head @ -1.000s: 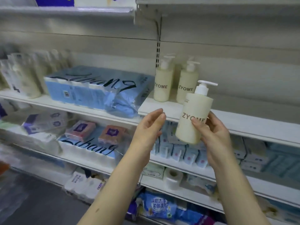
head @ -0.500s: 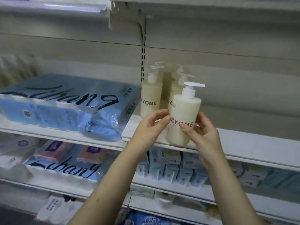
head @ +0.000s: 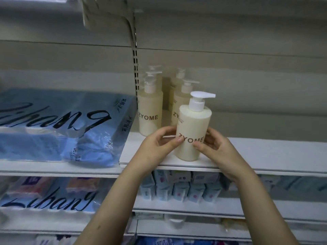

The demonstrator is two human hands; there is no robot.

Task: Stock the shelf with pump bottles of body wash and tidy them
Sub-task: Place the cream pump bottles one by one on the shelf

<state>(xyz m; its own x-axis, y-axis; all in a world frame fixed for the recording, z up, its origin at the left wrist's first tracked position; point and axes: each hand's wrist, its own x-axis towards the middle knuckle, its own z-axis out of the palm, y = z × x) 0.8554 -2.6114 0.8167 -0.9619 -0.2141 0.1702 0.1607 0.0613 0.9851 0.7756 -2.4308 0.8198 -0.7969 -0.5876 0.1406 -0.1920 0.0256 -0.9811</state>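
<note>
A cream pump bottle (head: 193, 124) marked ZYOME stands upright near the front edge of the white shelf (head: 265, 152), its white nozzle pointing right. My left hand (head: 157, 147) grips its left side with curled fingers, and my right hand (head: 215, 147) grips its right side. Behind it stand several more ZYOME bottles, one at the left (head: 150, 110) and one partly hidden behind the held bottle (head: 178, 106), with others further back.
A large blue plastic-wrapped tissue pack (head: 58, 126) lies on the shelf to the left. Bare shelf stretches to the right of the bottles. Lower shelves hold small blue boxes (head: 180, 188) and more wrapped packs (head: 47, 197). A shelf bracket (head: 123, 16) hangs overhead.
The bottle has come down from mid-air onto the shelf's front edge. My left hand, apart from it a second ago, now holds its side. The view has moved closer.
</note>
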